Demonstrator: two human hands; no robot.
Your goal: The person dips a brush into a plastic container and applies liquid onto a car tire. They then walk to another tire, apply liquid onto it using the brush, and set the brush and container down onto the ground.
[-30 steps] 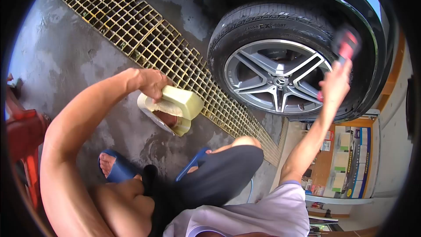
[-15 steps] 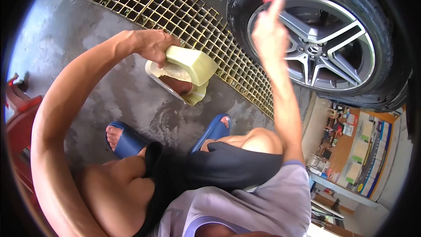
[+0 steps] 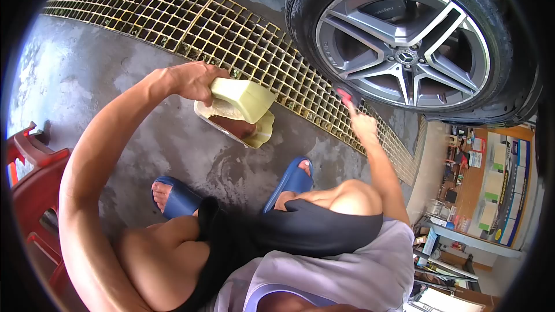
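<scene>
On the damp concrete floor (image 3: 144, 159), the grating (image 3: 237, 40) passes near the tire (image 3: 302, 20). Left hand (image 3: 199, 81) has fingers closed on cut-open jug (image 3: 250, 99), reddish-brown inside; right hand (image 3: 364, 127) grips red-ended tool (image 3: 345, 97) near the tire.

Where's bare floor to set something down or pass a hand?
Bare floor: broad patch between the grating, left forearm and red stool; smaller, damp-looking one between the cut-open container and blue sandals, where a hand could likely pass. Crowded: between grating and tire, where the right hand holds a red-tipped tool; also the shelving.
</scene>
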